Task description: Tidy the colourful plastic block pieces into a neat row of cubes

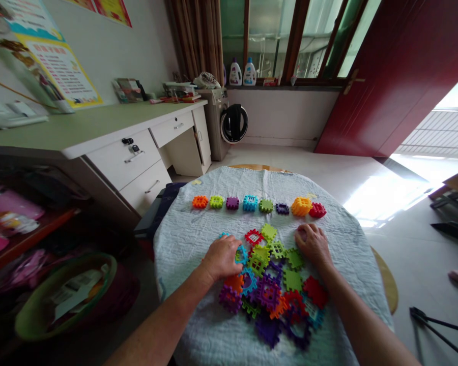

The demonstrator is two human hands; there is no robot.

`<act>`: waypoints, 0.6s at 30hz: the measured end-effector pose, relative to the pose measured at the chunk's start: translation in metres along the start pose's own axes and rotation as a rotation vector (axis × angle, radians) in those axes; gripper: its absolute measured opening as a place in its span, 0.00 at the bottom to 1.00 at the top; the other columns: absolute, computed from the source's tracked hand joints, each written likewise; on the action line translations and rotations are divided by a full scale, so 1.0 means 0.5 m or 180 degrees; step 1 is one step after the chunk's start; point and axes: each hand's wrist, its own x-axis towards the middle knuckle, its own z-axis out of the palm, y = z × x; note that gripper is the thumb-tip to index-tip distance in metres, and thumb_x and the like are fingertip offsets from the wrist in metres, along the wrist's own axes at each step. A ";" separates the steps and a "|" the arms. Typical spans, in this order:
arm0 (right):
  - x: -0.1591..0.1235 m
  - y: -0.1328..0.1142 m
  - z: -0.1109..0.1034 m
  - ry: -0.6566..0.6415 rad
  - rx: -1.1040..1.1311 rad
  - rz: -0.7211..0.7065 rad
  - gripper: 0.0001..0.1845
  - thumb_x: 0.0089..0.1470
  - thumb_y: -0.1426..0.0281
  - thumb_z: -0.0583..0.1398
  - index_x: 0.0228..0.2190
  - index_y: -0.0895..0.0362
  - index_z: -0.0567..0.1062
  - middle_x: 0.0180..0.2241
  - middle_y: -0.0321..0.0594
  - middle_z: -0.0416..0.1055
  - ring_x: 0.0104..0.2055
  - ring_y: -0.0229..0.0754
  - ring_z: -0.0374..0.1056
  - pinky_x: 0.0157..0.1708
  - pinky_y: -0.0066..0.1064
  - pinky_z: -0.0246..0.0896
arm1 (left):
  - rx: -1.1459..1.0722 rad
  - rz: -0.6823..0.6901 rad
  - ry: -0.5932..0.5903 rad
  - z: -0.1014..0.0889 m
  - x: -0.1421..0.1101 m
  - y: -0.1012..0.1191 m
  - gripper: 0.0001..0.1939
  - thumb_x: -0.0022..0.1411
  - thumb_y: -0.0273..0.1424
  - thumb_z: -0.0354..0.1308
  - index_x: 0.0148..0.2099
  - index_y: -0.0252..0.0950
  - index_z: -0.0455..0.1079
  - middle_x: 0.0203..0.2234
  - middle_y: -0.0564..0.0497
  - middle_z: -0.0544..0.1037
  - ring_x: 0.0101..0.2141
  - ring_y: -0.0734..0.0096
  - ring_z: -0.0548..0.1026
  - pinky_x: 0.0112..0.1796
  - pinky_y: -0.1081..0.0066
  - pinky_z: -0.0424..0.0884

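Note:
A loose pile of flat plastic interlocking tiles [269, 292] in purple, green, red, blue and orange lies on the cloth in front of me. My left hand [222, 256] is at the pile's left side, its fingers curled over a blue interlocking tile [241, 254]; part of that tile is hidden under the fingers. To the right of the pile, my right hand [313, 243] rests on the cloth with fingers curled in, and nothing shows in it. Beyond both hands runs a row of assembled block cubes, among them a blue cube [250, 203], a yellow one [301, 206] and a red one [318, 210].
A pale blue cloth [183, 244] covers the round table. At the left stand a desk [137, 157] with drawers and a basket [110, 300]. A washing machine [216, 122] with its door open is at the back; a red door [374, 76] stands at the right.

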 end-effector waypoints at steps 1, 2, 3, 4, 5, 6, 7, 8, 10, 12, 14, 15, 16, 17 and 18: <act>0.000 0.000 0.000 -0.0009 -0.0003 0.0000 0.11 0.55 0.62 0.56 0.37 0.53 0.73 0.40 0.42 0.70 0.43 0.48 0.62 0.45 0.38 0.55 | -0.0030 0.0025 0.0093 0.001 -0.001 -0.001 0.23 0.48 0.37 0.62 0.48 0.38 0.73 0.40 0.46 0.77 0.44 0.55 0.73 0.49 0.61 0.69; 0.000 0.000 -0.001 -0.0021 -0.0004 0.0002 0.11 0.55 0.62 0.56 0.37 0.54 0.73 0.40 0.42 0.70 0.43 0.48 0.62 0.45 0.38 0.55 | -0.0072 0.0041 0.0195 0.000 -0.003 -0.004 0.25 0.47 0.37 0.62 0.49 0.38 0.72 0.40 0.46 0.77 0.44 0.56 0.73 0.49 0.61 0.69; 0.000 0.000 -0.001 -0.0031 -0.0005 0.0005 0.11 0.55 0.62 0.56 0.37 0.54 0.73 0.40 0.42 0.70 0.44 0.48 0.63 0.45 0.39 0.55 | -0.0127 0.0042 0.0301 -0.002 -0.005 -0.007 0.26 0.47 0.37 0.62 0.51 0.38 0.72 0.41 0.46 0.77 0.44 0.56 0.73 0.49 0.62 0.68; 0.000 0.000 -0.001 -0.0036 -0.0006 0.0009 0.11 0.55 0.62 0.56 0.37 0.54 0.73 0.40 0.42 0.70 0.44 0.48 0.63 0.45 0.39 0.55 | -0.0189 0.0019 0.0402 -0.006 -0.007 -0.013 0.27 0.47 0.37 0.62 0.52 0.38 0.71 0.42 0.46 0.77 0.44 0.57 0.73 0.49 0.62 0.69; 0.000 0.000 -0.001 -0.0039 -0.0006 0.0011 0.11 0.56 0.62 0.56 0.37 0.54 0.73 0.41 0.42 0.70 0.44 0.48 0.63 0.45 0.39 0.55 | -0.0252 -0.0033 0.0507 -0.011 -0.009 -0.021 0.27 0.48 0.37 0.62 0.52 0.37 0.70 0.43 0.46 0.77 0.44 0.58 0.74 0.49 0.63 0.69; 0.000 0.000 -0.001 -0.0036 -0.0007 0.0013 0.11 0.56 0.62 0.56 0.37 0.54 0.73 0.41 0.42 0.70 0.44 0.48 0.63 0.45 0.39 0.55 | -0.0310 -0.0114 0.0607 -0.017 -0.012 -0.030 0.27 0.49 0.37 0.62 0.53 0.37 0.69 0.43 0.46 0.77 0.44 0.59 0.74 0.49 0.64 0.69; 0.000 0.000 -0.001 -0.0028 -0.0008 0.0016 0.11 0.56 0.62 0.56 0.37 0.54 0.73 0.41 0.42 0.70 0.44 0.48 0.63 0.45 0.39 0.55 | -0.0354 -0.0224 0.0700 -0.023 -0.014 -0.041 0.27 0.49 0.37 0.62 0.53 0.38 0.69 0.43 0.47 0.76 0.44 0.60 0.74 0.48 0.65 0.69; 0.000 0.000 0.000 -0.0018 -0.0011 0.0017 0.11 0.56 0.62 0.56 0.37 0.54 0.74 0.41 0.42 0.70 0.44 0.48 0.63 0.45 0.39 0.55 | -0.0382 -0.0352 0.0784 -0.029 -0.017 -0.053 0.26 0.50 0.37 0.61 0.52 0.38 0.69 0.43 0.47 0.76 0.43 0.61 0.74 0.48 0.65 0.69; 0.000 0.000 0.001 -0.0002 -0.0012 0.0009 0.11 0.56 0.62 0.56 0.37 0.53 0.74 0.41 0.42 0.70 0.44 0.49 0.63 0.46 0.39 0.55 | -0.0397 -0.0617 0.0930 -0.037 -0.021 -0.074 0.24 0.51 0.37 0.61 0.51 0.38 0.69 0.42 0.47 0.77 0.42 0.62 0.75 0.47 0.66 0.70; 0.000 0.001 0.002 0.0015 -0.0007 -0.0003 0.11 0.56 0.62 0.56 0.37 0.53 0.74 0.41 0.42 0.70 0.44 0.48 0.63 0.46 0.39 0.55 | -0.0362 -0.0838 0.1019 -0.040 -0.024 -0.086 0.23 0.52 0.38 0.61 0.51 0.38 0.70 0.42 0.48 0.77 0.41 0.63 0.75 0.46 0.67 0.70; 0.000 0.001 0.004 0.0029 0.0005 -0.0010 0.11 0.55 0.62 0.56 0.37 0.53 0.74 0.41 0.42 0.70 0.43 0.48 0.63 0.46 0.39 0.56 | -0.0256 -0.0989 0.1045 -0.039 -0.025 -0.086 0.22 0.53 0.39 0.61 0.50 0.39 0.70 0.41 0.48 0.77 0.41 0.63 0.76 0.45 0.67 0.69; 0.000 0.001 0.004 0.0036 0.0010 -0.0009 0.11 0.55 0.62 0.56 0.37 0.53 0.74 0.41 0.42 0.70 0.43 0.48 0.63 0.46 0.39 0.56 | -0.0180 -0.1049 0.1040 -0.037 -0.024 -0.082 0.22 0.53 0.40 0.61 0.50 0.39 0.70 0.41 0.48 0.77 0.41 0.63 0.76 0.45 0.67 0.69; 0.000 0.001 0.004 0.0043 0.0011 -0.0007 0.11 0.55 0.62 0.56 0.37 0.53 0.74 0.41 0.41 0.70 0.43 0.48 0.63 0.46 0.39 0.56 | -0.0095 -0.1101 0.1028 -0.035 -0.023 -0.075 0.22 0.53 0.40 0.61 0.49 0.39 0.71 0.41 0.47 0.77 0.42 0.62 0.76 0.45 0.67 0.69; 0.000 0.001 0.004 0.0048 0.0009 -0.0006 0.11 0.55 0.62 0.56 0.37 0.53 0.74 0.41 0.41 0.70 0.43 0.48 0.63 0.46 0.39 0.56 | -0.0012 -0.1146 0.1010 -0.032 -0.021 -0.067 0.22 0.53 0.41 0.60 0.49 0.38 0.71 0.41 0.47 0.77 0.42 0.61 0.75 0.45 0.66 0.69; 0.000 0.001 0.004 0.0051 0.0005 -0.0008 0.11 0.55 0.62 0.56 0.37 0.53 0.74 0.41 0.41 0.70 0.43 0.48 0.63 0.46 0.39 0.56 | 0.0062 -0.1186 0.0983 -0.029 -0.019 -0.058 0.21 0.54 0.41 0.60 0.49 0.38 0.71 0.41 0.46 0.77 0.42 0.60 0.75 0.45 0.66 0.69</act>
